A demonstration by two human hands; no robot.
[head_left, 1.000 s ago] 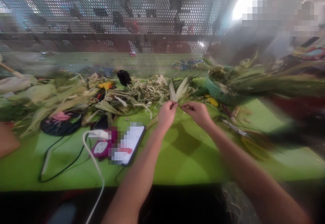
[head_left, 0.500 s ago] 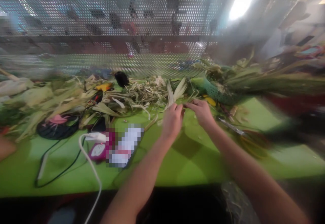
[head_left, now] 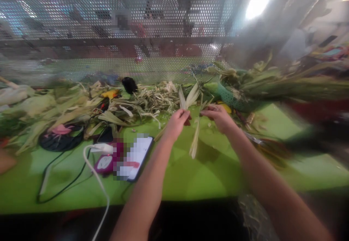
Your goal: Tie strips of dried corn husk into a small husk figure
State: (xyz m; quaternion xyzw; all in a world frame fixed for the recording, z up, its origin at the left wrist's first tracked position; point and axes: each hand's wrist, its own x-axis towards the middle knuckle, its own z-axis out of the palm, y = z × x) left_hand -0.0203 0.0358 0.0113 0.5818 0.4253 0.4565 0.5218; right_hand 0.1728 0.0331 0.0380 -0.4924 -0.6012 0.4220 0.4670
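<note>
My left hand [head_left: 176, 125] is closed in a pinch at the base of pale corn husk leaves [head_left: 192, 96], which spread upward in a V above the fingers. A short distance to its right, my right hand [head_left: 219, 117] pinches a corn husk strip [head_left: 194, 139]. The strip's pale, frayed lower end hangs down toward the green table, and thin ends rise above the fingers. A gap separates the two hands. Behind them lies a heap of shredded dry husk [head_left: 156, 101].
A phone [head_left: 139, 159], a magenta device [head_left: 107, 162] and a white cable [head_left: 99, 182] lie left of my forearms. Scissors [head_left: 253, 138] rest at right, near a green basket [head_left: 230, 97] with long husks. A perforated metal screen [head_left: 169, 66] stands behind; another person's arm [head_left: 7, 161] shows at far left.
My hands have moved apart, the left one leftward and the right one slightly rightward. A husk strip now hangs visibly from my right hand.
</note>
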